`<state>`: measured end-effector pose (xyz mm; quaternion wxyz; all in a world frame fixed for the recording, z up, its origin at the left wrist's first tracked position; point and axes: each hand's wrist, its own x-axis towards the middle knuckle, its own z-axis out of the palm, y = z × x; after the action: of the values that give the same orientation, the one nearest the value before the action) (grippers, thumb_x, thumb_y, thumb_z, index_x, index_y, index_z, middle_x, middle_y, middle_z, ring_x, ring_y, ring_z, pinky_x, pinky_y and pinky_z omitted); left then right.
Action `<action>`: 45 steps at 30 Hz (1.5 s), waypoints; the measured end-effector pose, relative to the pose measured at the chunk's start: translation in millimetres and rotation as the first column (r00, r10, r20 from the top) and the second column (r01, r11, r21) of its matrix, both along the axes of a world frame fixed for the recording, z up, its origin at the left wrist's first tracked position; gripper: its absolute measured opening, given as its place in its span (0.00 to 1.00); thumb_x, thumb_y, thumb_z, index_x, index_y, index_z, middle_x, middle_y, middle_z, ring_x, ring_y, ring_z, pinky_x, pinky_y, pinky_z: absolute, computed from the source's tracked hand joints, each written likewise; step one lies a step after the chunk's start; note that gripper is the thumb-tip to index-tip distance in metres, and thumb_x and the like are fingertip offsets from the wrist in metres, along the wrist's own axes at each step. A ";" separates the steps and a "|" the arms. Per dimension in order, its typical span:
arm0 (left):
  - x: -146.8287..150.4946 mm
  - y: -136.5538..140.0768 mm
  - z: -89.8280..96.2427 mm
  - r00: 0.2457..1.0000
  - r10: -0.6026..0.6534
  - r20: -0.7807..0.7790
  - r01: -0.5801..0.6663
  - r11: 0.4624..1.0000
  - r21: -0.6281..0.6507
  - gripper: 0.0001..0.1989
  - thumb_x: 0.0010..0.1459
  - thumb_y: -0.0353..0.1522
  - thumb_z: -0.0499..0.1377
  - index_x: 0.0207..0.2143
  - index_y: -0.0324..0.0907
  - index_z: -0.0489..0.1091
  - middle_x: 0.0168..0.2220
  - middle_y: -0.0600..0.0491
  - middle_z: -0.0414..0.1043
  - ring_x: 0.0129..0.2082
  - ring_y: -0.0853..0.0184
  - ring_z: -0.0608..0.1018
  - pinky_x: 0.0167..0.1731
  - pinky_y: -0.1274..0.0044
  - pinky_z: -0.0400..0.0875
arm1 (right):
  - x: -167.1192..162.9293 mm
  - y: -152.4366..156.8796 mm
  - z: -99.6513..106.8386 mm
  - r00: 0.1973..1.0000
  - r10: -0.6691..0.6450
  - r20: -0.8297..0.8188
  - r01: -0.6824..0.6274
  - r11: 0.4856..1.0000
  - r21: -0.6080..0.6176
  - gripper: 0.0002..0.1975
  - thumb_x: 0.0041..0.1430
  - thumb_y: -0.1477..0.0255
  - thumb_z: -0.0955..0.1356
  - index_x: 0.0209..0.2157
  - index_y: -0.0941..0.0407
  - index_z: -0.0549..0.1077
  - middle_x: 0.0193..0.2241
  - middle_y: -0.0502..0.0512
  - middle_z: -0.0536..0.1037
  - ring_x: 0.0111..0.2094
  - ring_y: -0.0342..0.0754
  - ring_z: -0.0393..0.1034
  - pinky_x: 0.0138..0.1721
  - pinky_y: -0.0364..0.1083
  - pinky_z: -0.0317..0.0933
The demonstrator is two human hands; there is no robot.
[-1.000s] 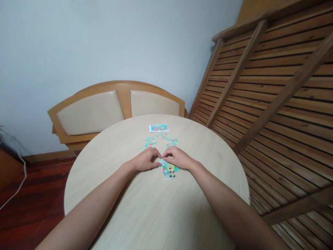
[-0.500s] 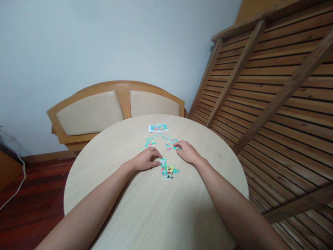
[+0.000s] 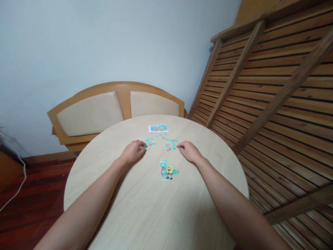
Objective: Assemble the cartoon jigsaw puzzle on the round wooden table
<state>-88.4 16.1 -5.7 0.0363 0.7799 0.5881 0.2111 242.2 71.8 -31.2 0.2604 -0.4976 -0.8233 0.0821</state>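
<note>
A partly joined jigsaw puzzle (image 3: 169,170) lies on the round table, showing a yellow square cartoon figure beside a pale, tall one. My left hand (image 3: 133,152) rests at the left group of loose puzzle pieces (image 3: 151,141). Its thumb and index finger are bent and slightly apart at the edge of the pieces; no held piece can be made out. On the other side, my right hand (image 3: 190,151) touches or nearly touches the right group of loose pieces (image 3: 171,143). Its fingers are curved, with a gap to the thumb and nothing visible between them.
Beyond the pieces lies a picture card (image 3: 158,128) with cartoon figures on teal. The pale wooden table (image 3: 145,211) has a rounded edge. Behind it stands a padded headboard (image 3: 91,113), and a slatted wooden frame (image 3: 262,97) leans at the right.
My left hand has moved from the joined puzzle up and left to the loose pieces. My right hand has shifted slightly, staying by the right group. The joined puzzle is fully uncovered.
</note>
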 end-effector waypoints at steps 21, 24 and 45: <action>-5.4 -1.7 5.9 0.991 0.137 -0.008 -0.136 0.982 -0.133 0.11 0.58 0.32 0.57 0.41 0.43 0.77 0.39 0.50 0.81 0.36 0.63 0.80 0.33 0.77 0.67 | -4.3 -7.8 11.8 0.995 -0.043 -0.089 0.034 0.994 -0.104 0.10 0.60 0.77 0.67 0.41 0.56 0.79 0.38 0.55 0.82 0.39 0.48 0.76 0.43 0.45 0.66; -5.9 0.0 4.5 0.991 0.133 -0.013 -0.134 0.981 -0.138 0.11 0.57 0.31 0.56 0.41 0.44 0.77 0.39 0.51 0.81 0.36 0.64 0.80 0.34 0.77 0.67 | -3.2 -5.7 9.0 0.994 -0.069 -0.087 0.061 0.993 -0.097 0.11 0.60 0.77 0.67 0.43 0.56 0.79 0.39 0.56 0.82 0.41 0.48 0.75 0.45 0.45 0.65; 6.0 -4.1 2.8 0.995 0.102 -0.009 -0.102 0.989 -0.108 0.11 0.60 0.32 0.56 0.42 0.45 0.76 0.39 0.51 0.80 0.37 0.63 0.79 0.33 0.76 0.65 | -3.7 -10.5 15.0 0.998 -0.034 0.051 0.036 0.999 -0.026 0.06 0.60 0.69 0.69 0.36 0.53 0.80 0.38 0.56 0.82 0.45 0.52 0.74 0.49 0.48 0.63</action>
<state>-82.5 12.0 -2.9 0.0667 0.7461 0.6379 0.1790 238.5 61.2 -16.1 0.2341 -0.5173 -0.8196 0.0761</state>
